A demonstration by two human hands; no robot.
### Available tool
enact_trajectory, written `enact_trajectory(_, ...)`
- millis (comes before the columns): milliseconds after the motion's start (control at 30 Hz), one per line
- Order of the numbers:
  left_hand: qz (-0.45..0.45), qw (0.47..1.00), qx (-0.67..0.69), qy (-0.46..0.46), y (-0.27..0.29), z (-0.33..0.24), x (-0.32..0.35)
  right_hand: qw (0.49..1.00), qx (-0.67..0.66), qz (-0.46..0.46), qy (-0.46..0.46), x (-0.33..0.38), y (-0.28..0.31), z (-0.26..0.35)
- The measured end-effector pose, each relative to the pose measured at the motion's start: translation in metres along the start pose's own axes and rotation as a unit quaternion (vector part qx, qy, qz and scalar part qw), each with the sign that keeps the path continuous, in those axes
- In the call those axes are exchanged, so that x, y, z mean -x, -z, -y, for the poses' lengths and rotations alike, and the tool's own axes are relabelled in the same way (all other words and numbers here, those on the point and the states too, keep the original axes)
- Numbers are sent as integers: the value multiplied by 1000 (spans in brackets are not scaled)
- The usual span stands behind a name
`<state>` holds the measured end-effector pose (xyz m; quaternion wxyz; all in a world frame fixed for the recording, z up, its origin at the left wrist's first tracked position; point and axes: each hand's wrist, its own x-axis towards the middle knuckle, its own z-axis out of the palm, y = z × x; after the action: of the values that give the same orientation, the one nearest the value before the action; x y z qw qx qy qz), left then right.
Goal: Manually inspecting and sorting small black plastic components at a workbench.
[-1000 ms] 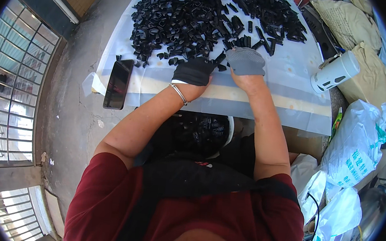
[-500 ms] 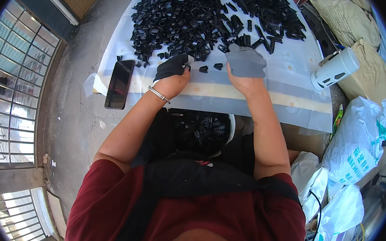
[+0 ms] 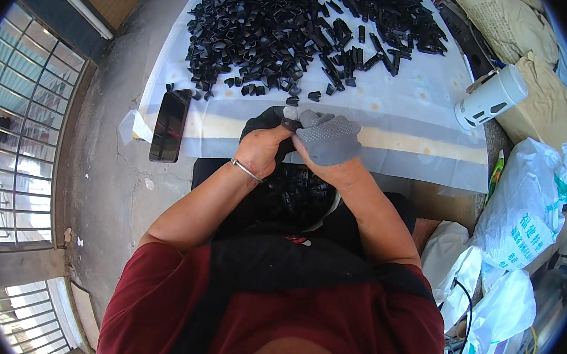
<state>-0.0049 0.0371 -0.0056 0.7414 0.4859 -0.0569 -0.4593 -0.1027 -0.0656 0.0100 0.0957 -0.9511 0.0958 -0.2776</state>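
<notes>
Black plastic piece [image 3: 290, 124] sits pinched between my left hand [image 3: 264, 145] and gloved right hand [image 3: 327, 140], fingers closed, near the table [image 3: 409, 131] edge.

Gloved left hand [image 3: 264, 143] and right hand [image 3: 327, 140], fingers pinched together.

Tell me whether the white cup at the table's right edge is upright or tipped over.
Tipped over. The white cup lies on its side on the table cover, handle turned up and one end toward the black pieces.
</notes>
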Motion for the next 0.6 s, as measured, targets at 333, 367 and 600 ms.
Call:
enact_trajectory(333, 49, 960, -260, 94, 4, -18, 8, 965, -262, -4, -5, 8, -6, -14)
enact_trajectory(367, 48, 960, -259, 95, 3, -16, 10, 968, -252, 0, -6, 6, -6, -13)
enact_trajectory(600, 32, 986, -164, -26, 6, -17, 6, 977, -201, 4, -72, 3, 18, -1)
